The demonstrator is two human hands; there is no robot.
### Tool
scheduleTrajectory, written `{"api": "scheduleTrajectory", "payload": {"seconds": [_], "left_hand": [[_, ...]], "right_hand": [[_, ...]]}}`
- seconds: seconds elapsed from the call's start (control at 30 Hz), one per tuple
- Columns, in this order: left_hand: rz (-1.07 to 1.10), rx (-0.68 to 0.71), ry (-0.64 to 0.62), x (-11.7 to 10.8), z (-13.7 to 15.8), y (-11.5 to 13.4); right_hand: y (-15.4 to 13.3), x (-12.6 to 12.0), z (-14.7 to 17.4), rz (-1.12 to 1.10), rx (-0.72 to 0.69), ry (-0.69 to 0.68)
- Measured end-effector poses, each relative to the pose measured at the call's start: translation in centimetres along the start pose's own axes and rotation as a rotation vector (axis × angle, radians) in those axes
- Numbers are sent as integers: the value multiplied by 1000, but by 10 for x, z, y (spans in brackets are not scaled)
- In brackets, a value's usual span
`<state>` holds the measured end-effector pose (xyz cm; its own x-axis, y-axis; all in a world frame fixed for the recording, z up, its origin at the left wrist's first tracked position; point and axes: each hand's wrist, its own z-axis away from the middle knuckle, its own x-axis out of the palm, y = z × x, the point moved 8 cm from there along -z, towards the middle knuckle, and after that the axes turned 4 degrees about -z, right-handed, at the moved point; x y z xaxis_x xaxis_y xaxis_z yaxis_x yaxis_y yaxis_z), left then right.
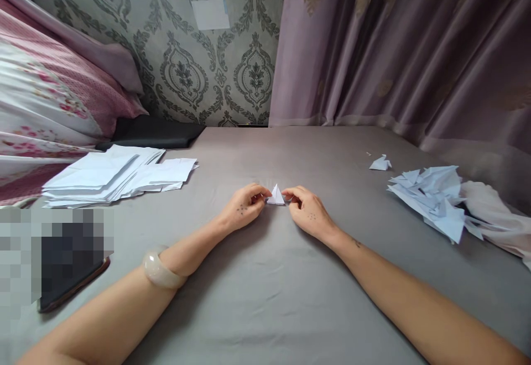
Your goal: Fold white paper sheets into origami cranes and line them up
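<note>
A small white folded paper (276,195) with a pointed, triangular top stands between my two hands at the middle of the grey cloth. My left hand (247,206) pinches its left corner between thumb and fingers. At the opposite corner, the thumb and forefinger of my right hand (307,210) close on the paper's edge. Both hands rest low on the cloth, and their fingertips partly hide the paper's lower corners.
White paper sheets (95,174) lie stacked at the left, before a black flat case (157,131). A dark phone-like device (70,276) is at the near left. Rightward are one folded paper bird (380,162), a heap of folded papers (431,196) and pale fabric (493,210).
</note>
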<state>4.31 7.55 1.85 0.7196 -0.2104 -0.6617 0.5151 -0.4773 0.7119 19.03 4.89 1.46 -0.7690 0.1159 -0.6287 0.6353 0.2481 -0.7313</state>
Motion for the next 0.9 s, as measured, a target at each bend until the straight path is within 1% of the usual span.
{"api": "scheduleTrajectory", "payload": {"seconds": [0.27, 0.47, 0.57, 0.67, 0.8, 0.9], "left_hand": [[34, -48, 2, -2, 0, 1], [141, -106, 0, 1, 0, -11], [185, -96, 26, 0, 0, -11], [159, -94, 45, -3, 0, -6], [94, -14, -4, -2, 1, 8], [36, 17, -70, 4, 1, 8]], "right_hand": [[-5, 0, 0, -38, -65, -9], [-15, 6, 5, 10, -114, -69], [-23, 8, 9, 75, -150, -94], [-29, 8, 12, 132, -178, -98], [-32, 7, 13, 175, -205, -98], [-35, 7, 14, 174, -231, -110]]}}
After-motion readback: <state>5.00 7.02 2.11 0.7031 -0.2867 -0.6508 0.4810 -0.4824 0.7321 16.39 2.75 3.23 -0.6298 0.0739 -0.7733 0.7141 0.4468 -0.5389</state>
